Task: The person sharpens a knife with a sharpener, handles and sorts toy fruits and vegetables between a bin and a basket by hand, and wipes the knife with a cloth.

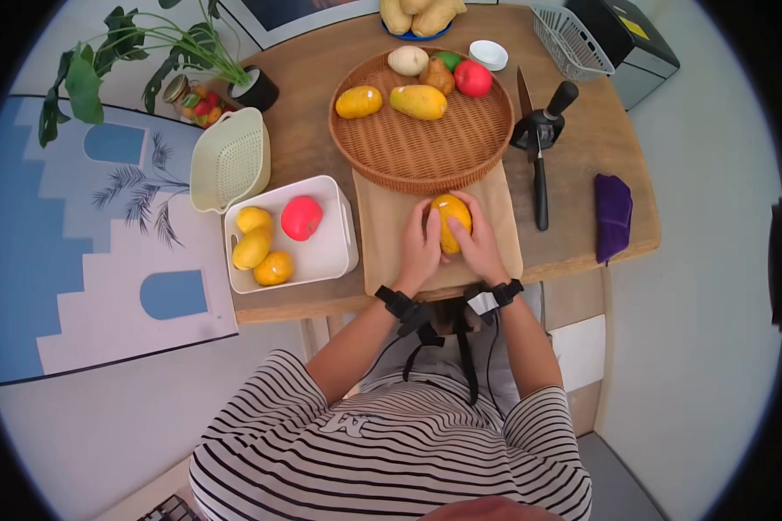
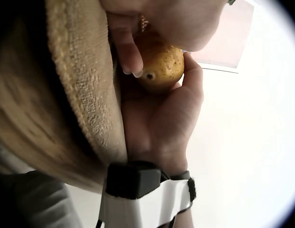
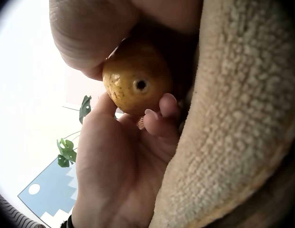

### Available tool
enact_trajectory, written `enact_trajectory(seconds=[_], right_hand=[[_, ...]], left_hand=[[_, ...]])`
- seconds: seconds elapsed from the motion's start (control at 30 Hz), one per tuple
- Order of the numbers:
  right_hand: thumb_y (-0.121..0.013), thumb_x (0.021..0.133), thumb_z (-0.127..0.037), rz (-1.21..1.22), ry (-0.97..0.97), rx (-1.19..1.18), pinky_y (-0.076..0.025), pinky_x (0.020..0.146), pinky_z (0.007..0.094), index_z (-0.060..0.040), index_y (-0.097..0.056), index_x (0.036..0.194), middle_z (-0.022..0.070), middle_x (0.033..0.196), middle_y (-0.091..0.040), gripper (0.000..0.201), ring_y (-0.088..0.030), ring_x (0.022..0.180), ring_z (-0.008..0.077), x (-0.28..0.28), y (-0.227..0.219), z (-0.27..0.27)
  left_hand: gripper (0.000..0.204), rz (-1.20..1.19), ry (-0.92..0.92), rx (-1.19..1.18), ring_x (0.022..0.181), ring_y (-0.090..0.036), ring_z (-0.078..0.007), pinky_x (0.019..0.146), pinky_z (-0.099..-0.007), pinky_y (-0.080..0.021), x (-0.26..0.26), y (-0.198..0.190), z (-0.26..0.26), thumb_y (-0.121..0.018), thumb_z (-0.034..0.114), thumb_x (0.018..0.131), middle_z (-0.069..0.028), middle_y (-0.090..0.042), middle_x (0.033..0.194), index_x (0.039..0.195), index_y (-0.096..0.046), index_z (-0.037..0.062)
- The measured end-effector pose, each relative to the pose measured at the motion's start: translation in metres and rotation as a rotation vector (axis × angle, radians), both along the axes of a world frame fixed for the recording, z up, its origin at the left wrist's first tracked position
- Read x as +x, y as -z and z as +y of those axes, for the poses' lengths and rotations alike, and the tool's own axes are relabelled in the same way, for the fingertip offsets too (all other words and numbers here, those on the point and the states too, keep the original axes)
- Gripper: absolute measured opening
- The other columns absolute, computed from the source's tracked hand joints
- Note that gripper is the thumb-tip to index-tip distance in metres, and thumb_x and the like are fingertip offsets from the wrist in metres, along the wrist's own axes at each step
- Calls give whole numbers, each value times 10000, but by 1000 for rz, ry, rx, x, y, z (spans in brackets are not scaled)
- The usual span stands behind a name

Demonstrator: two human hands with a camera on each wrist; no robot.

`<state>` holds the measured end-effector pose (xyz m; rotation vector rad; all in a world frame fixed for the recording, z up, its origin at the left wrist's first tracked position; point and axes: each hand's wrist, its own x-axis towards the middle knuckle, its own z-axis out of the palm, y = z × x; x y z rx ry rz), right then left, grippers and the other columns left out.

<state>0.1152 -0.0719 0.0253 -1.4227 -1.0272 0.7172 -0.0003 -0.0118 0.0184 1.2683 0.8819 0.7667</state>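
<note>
Both hands hold a yellow mango from its two sides, over a tan towel at the table's front. My left hand cups its left side, and my right hand grips the right side. The thumbs lie over the top of the fruit. In the left wrist view, the mango shows a speckled skin and a small dark spot at its end. In the right wrist view, that dark-spotted end of the mango sits between the two hands, with fingertips curled close under it.
Beyond the towel stands a round wicker tray with several fruits. To the left are a white bin holding yellow fruits and a red one, and a pale green basket. Knives, a sharpener and a purple cloth lie right.
</note>
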Motion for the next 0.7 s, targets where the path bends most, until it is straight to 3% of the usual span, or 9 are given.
enact_trajectory(seconds=[0.13, 0.2, 0.3, 0.5, 0.7], right_hand=[[-573, 945, -177, -2, -41, 46, -456, 938, 350, -12, -509, 1300, 173, 1168, -604, 397, -594, 1093, 284, 1, 3, 2], [-571, 947, -185, -166, -12, 86, -456, 933, 363, -5, -532, 1284, 183, 1156, -605, 384, -595, 1073, 311, 2, 0, 3], [-537, 966, -180, -211, -3, 86, -449, 931, 340, -7, -525, 1295, 170, 1171, -592, 371, -585, 1071, 274, 2, 8, 5], [-548, 962, -202, -83, 14, 62, -460, 920, 350, 13, -560, 1241, 187, 1135, -622, 352, -603, 1066, 292, 0, 10, 5], [-564, 955, -243, -74, 18, 43, -460, 922, 393, 16, -566, 1227, 215, 1128, -604, 375, -591, 1059, 353, 0, 11, 5]], left_hand=[[370, -20, 20, 4, 612, -619, -132, 437, -240, -513, -1, 3, 1, -433, 285, 1032, -115, -611, 1019, 1276, -492, 12], [378, -8, 12, 4, 611, -623, -131, 442, -241, -517, -1, 4, 2, -424, 291, 1036, -112, -618, 1009, 1279, -490, 10], [376, -28, 15, 40, 631, -631, -134, 450, -242, -525, -2, 4, 1, -442, 280, 1031, -115, -617, 1026, 1286, -480, 7], [357, 30, -38, 181, 668, -641, -138, 466, -242, -535, -1, 4, -2, -511, 238, 1007, -114, -614, 1034, 1276, -469, 7], [348, 73, -23, 152, 709, -648, -136, 481, -243, -545, -2, 1, -4, -519, 247, 1007, -105, -609, 1021, 1252, -476, 3]])
